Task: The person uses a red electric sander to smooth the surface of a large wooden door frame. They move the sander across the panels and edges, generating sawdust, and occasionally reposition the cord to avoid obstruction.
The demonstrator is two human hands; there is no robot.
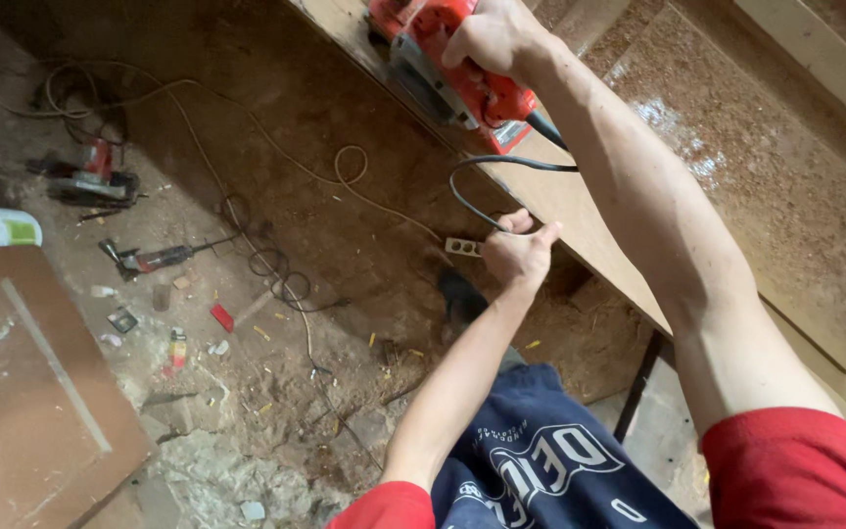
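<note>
My right hand point(490, 37) clamps the red planer point(447, 69) on the board point(580, 211); my left hand point(516, 255) pinches its black cord point(472, 181) near the edge; slack could snag, I judge, dragging the planer off line.

Light: dim, warm indoor scene — brightest at the upper right, where glare whitens a patch of the sawdust-strewn board point(697, 137) | Shadows: deep shade under the plank point(580, 211) across the dirt floor point(276, 118) | Sharpness: mostly clear, slightly soft at the top edge | Distortion: wide-angle stretch — forearms look elongated
</note>
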